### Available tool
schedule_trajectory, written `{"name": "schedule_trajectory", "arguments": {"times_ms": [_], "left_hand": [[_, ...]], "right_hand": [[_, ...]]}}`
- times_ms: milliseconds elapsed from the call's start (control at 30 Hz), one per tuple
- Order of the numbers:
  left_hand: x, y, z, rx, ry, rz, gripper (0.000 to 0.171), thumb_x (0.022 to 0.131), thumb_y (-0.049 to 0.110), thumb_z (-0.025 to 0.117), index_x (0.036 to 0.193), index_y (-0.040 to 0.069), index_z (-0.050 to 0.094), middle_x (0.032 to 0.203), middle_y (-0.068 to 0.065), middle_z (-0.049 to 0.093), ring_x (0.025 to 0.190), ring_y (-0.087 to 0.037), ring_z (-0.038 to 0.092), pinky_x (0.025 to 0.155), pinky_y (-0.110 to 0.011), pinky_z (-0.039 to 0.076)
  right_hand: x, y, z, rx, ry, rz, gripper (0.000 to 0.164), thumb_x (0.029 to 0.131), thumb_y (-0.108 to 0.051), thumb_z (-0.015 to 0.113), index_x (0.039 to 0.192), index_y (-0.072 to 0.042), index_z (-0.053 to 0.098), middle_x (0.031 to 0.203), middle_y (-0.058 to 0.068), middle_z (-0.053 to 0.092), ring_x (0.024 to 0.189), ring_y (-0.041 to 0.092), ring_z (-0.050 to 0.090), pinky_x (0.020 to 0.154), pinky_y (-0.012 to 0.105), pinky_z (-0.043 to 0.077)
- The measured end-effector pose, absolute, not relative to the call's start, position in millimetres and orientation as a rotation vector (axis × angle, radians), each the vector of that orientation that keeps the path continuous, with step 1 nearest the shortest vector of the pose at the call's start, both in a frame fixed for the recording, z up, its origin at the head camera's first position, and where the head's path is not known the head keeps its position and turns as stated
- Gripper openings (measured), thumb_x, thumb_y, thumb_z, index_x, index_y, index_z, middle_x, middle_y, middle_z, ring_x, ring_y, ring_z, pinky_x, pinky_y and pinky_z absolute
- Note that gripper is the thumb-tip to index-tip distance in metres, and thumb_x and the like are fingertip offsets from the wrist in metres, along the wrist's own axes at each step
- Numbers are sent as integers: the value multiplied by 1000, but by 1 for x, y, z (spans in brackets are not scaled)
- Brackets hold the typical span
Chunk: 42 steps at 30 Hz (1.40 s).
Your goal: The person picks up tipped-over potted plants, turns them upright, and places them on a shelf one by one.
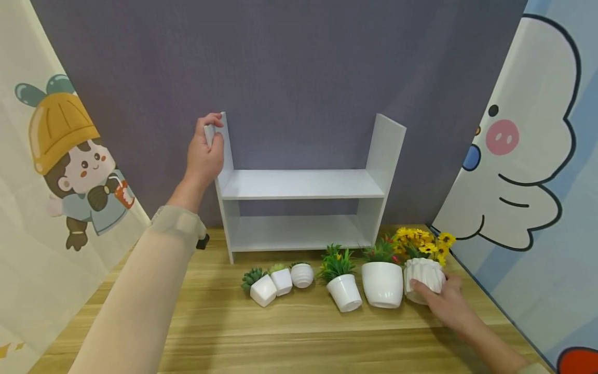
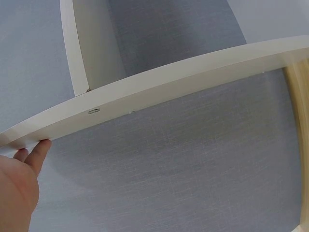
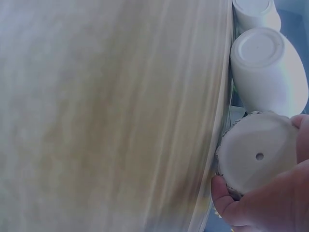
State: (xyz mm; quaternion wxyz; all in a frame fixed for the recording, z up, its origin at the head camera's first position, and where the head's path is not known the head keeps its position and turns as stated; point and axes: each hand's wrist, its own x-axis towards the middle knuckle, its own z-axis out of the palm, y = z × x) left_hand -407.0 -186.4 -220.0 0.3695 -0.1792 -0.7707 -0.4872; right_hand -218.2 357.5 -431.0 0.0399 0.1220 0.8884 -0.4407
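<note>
White pleated pot [image 1: 427, 272], ceramic-looking, with yellow daisy-like flowers [image 1: 422, 242], at the right side of the wood-grain table [image 1: 261, 337]; we read it as tipped, long axis running from base near the person to blooms beyond

Right hand [image 1: 448, 306], the nearer, thumb and fingers curled round the pot's sides; whether the pot touches the table, we cannot tell

Smooth round white pot [image 1: 383, 285], just left of that thumb

White two-tier board shelf [image 1: 303, 184], ahead and left of the pleated pot

Left hand [image 1: 205, 150], well apart, gripping the shelf's left upright [image 1: 226, 163] near its top

The right wrist view blurs the tabletop [image 3: 116, 116] — yellow flowers [image 1: 420, 244] mostly hidden behind the ruffled pot [image 3: 253, 145].
</note>
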Motion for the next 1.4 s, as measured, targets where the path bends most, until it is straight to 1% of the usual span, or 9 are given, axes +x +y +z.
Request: {"name": "schedule_trajectory", "arguments": {"times_ms": [200, 333, 567, 733, 900, 1100, 1200, 1267, 1400], "left_hand": [[-408, -186, -219, -465, -1962, -1248, 23, 111, 14, 42, 131, 9, 51, 166, 5, 54, 159, -15, 45, 119, -46, 40], [-408, -185, -220, -465, -1965, -1255, 23, 111, 14, 42, 131, 10, 51, 166, 6, 54, 159, -15, 44, 120, -45, 40], [-408, -185, -220, -467, -1942, -1267, 22, 110, 13, 43, 130, 8, 51, 165, 3, 56, 158, -14, 46, 117, -42, 40], [-408, -186, -220, -471, -1940, -1252, 22, 110, 12, 43, 130, 7, 51, 164, 3, 56, 158, -15, 46, 119, -43, 40], [-408, -186, -221, -467, -1942, -1236, 23, 109, 12, 43, 130, 6, 51, 164, 4, 56, 158, -15, 46, 117, -44, 41], [-408, -186, -221, -461, -1962, -1239, 23, 111, 14, 42, 131, 9, 51, 165, 6, 54, 159, -14, 45, 118, -45, 41], [-407, -186, -220, -457, -1964, -1252, 22, 111, 15, 41, 131, 10, 51, 166, 6, 54, 158, -14, 45, 115, -44, 41], [-407, -186, -220, -456, -1959, -1257, 23, 111, 14, 42, 131, 10, 51, 165, 7, 54, 158, -14, 45, 112, -43, 41], [-407, -186, -220, -453, -1956, -1259, 22, 111, 14, 42, 131, 10, 51, 165, 7, 55, 157, -14, 46, 112, -42, 41]], "right_hand": [[-220, 358, -432, 359, 2741, -1392, 119, 110, -52, 59, 159, 19, -22, 161, 54, -4, 154, 63, 21, 130, 69, 22], [-222, 361, -435, 343, 2746, -1410, 117, 110, -49, 59, 158, 19, -24, 160, 54, -7, 154, 62, 21, 130, 68, 22], [-223, 363, -437, 311, 2776, -1415, 114, 110, -43, 61, 159, 19, -22, 161, 53, -8, 154, 59, 21, 131, 67, 21], [-222, 363, -435, 298, 2755, -1414, 117, 110, -45, 61, 159, 17, -25, 161, 52, -11, 154, 59, 21, 130, 68, 21], [-222, 365, -436, 298, 2747, -1423, 119, 110, -46, 63, 160, 15, -26, 162, 52, -11, 156, 59, 18, 131, 68, 20], [-221, 368, -437, 329, 2761, -1418, 122, 107, -44, 68, 160, 15, -24, 162, 53, -5, 154, 61, 23, 128, 68, 26], [-220, 370, -437, 361, 2765, -1409, 123, 106, -45, 69, 160, 17, -23, 162, 54, -3, 152, 62, 25, 127, 68, 29], [-219, 371, -436, 377, 2765, -1397, 123, 106, -47, 68, 159, 17, -22, 161, 54, -3, 152, 61, 25, 126, 68, 29], [-217, 371, -435, 379, 2775, -1372, 122, 105, -48, 69, 159, 18, -19, 160, 52, 0, 150, 60, 27, 125, 68, 30]]}}
